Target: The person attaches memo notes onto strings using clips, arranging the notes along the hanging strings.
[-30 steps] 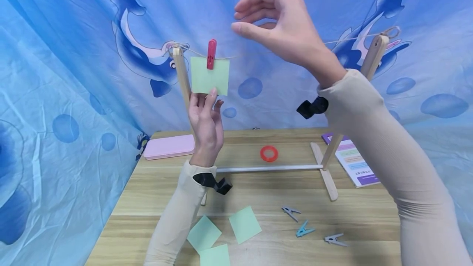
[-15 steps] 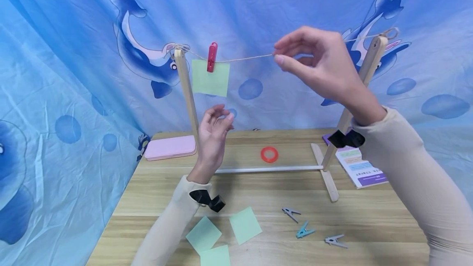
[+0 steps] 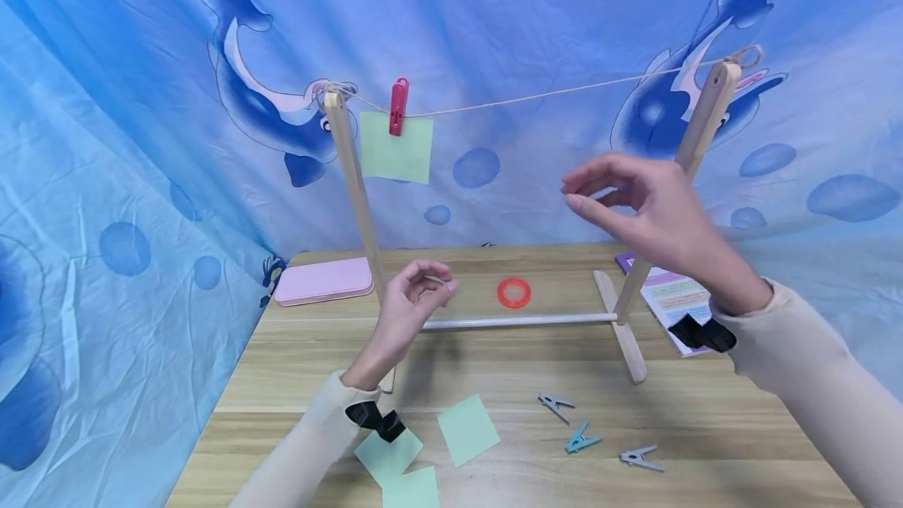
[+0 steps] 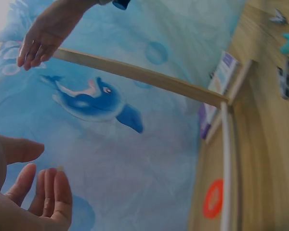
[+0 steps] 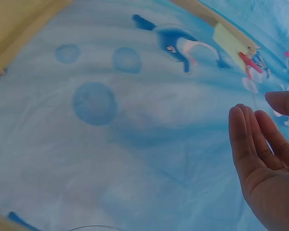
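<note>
A green paper square [image 3: 416, 151] hangs from the string [image 3: 522, 102] near the left post, held by a red clothespin [image 3: 398, 107]. My left hand [image 3: 412, 308] hovers below that paper, fingers loosely bent, with nothing in it. To the right, my right hand [image 3: 649, 206] is in the air under the string and in front of the right post, its thumb apart from the relaxed fingers, holding nothing. On the table lie several clothespins: a blue one [image 3: 582, 438] between two grey ones, one of them the right grey clothespin [image 3: 640, 458]. Loose green paper squares [image 3: 469, 429] lie left of them.
The wooden stand has a left post [image 3: 356, 186], a right post [image 3: 705, 120] and a white crossbar [image 3: 522, 321] low between them. Behind the bar sits a red ring [image 3: 513, 293]. A pink case [image 3: 324, 281] lies back left, a booklet [image 3: 670, 300] back right.
My left hand has let go of the hanging paper and dropped below it. My right hand has moved right and down, away from the string. The clipped paper stays hanging.
</note>
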